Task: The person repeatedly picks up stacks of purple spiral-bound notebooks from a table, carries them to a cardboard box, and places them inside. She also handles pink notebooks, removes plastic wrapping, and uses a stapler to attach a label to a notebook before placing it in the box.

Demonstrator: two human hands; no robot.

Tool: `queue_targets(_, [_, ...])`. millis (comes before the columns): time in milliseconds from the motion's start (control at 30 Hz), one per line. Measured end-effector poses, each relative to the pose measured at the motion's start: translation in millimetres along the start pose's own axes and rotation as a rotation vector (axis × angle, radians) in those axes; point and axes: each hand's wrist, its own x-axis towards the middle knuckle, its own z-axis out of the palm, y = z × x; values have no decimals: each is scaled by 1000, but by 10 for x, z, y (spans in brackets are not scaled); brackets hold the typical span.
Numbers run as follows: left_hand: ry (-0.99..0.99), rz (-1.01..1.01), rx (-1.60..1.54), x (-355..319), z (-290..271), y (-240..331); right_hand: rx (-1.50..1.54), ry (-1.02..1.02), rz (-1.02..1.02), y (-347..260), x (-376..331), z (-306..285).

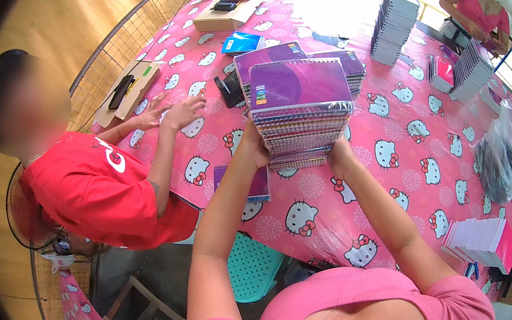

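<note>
Between my two hands is a tall stack of spiral notebooks (306, 123), with a purple cover on top. My left hand (255, 142) presses on the stack's left side, fingers partly hidden by it. On the lower right side, my right hand (339, 153) grips the same stack. Behind it stand more purple notebooks (271, 55) in piles, one at the left and another (350, 63) at the right. A purple notebook (258, 186) lies flat on the table, partly covered by my left forearm.
The table wears a pink cat-patterned cloth (312, 185). At left a person in a red shirt (102, 181) reaches over it; another person (477, 11) is far right. Around lie tall notebook stacks (394, 23), a plastic bag (501, 158), pink-covered books (483, 242) and cardboard boxes (229, 16). A teal stool (254, 265) stands below.
</note>
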Motion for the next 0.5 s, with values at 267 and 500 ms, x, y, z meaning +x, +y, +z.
queue_targets(267, [60, 3, -3, 112, -55, -97, -69, -70, 61, -169, 167, -40])
queue_targets(500, [-27, 65, 17, 336, -195, -202, -9, -98, 109, -124, 182, 34])
